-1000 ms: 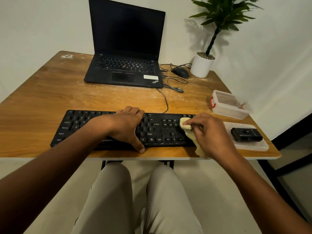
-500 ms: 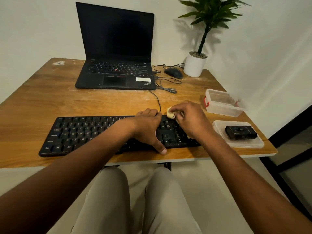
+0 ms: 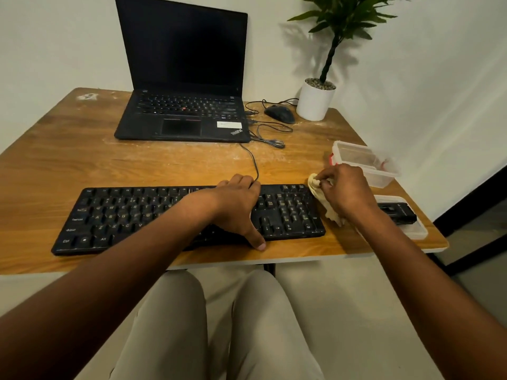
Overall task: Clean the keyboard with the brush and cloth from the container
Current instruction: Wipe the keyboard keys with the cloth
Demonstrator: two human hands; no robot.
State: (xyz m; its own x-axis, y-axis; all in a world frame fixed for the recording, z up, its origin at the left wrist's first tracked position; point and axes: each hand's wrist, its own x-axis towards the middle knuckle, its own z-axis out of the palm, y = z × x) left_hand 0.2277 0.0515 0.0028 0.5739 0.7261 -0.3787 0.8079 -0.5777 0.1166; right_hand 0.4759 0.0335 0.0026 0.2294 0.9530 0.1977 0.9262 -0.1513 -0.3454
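The long black plastic keyboard (image 3: 189, 215) lay along the near edge of the brown wooden surface (image 3: 82, 160), pale dust speckling its keys. My right hand (image 3: 347, 192), its grip pinching the bunched cream cloth (image 3: 315, 185), had swept from the numeric pad to the far right corner, so I judged that end nearly wiped. My left hand (image 3: 237, 208) rested flat on the keys, grip relaxed. The black brush (image 3: 397, 212), I think, lay on the clear lid (image 3: 419, 231), beside the clear plastic container (image 3: 365, 163).
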